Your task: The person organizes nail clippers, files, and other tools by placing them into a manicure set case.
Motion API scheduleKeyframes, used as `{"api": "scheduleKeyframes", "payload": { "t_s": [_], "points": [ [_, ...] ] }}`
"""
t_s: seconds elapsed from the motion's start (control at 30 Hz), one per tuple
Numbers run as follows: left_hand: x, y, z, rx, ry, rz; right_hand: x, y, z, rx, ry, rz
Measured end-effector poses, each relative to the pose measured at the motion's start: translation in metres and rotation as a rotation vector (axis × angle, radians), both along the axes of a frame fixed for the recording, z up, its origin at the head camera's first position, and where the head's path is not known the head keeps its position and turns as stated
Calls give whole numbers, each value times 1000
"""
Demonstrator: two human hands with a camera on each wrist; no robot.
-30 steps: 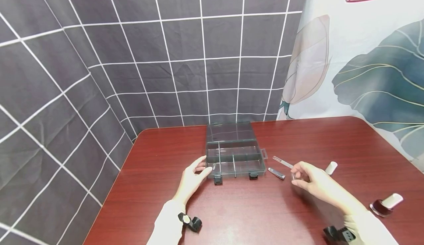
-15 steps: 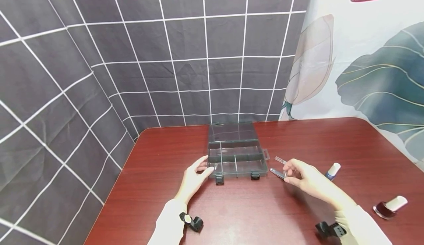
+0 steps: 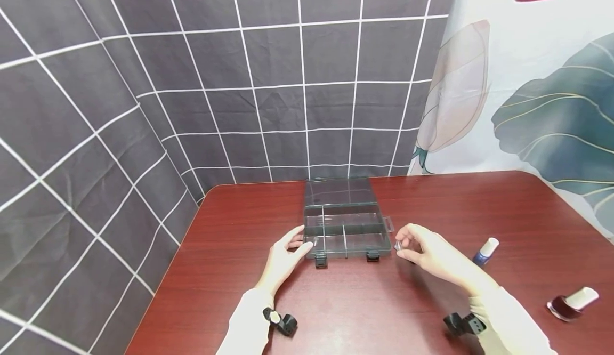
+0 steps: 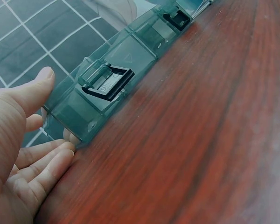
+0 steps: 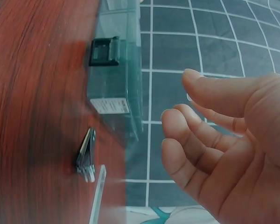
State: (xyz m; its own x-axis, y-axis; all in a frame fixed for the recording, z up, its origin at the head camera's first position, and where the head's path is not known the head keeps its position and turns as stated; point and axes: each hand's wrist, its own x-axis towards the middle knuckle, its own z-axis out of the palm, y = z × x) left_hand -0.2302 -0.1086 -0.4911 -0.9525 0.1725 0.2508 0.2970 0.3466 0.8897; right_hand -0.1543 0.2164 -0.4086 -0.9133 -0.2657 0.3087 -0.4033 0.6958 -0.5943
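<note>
A translucent dark-green plastic organizer box [image 3: 360, 243] lies with its lid [image 3: 338, 191] tipped back. My left hand [image 3: 283, 259] is at its left front corner, fingers touching the side wall and thumb straight over the rim. A small clear piece [image 3: 398, 245] is pinched between the thumb and fingertips of my right hand [image 3: 429, 251], just right of the box; its kind is too small to tell. Below that hand, in the right wrist view, a metal nail clipper [image 5: 86, 156] and a clear flat stick [image 5: 98, 196] lie by the box, hidden in the head view.
A blue nail polish bottle [image 3: 485, 251] and a dark red one [image 3: 572, 304], both white-capped, lie to the right on the reddish wooden table [image 3: 355, 312]. Two black latches [image 3: 321, 260] jut from the box's front. A grid-patterned cloth [image 3: 259, 78] hangs behind.
My right hand has moved left, carrying the small clear piece over the stick and nail clipper up to the box's right side. My left hand has stayed at the box corner.
</note>
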Motion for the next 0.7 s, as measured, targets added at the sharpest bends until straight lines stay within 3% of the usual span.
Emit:
{"api": "scheduleKeyframes", "payload": {
  "t_s": [0.7],
  "points": [
    [0,0,0,7,15,-4,-22,-39,10,-4,-28,106]
  ]
}}
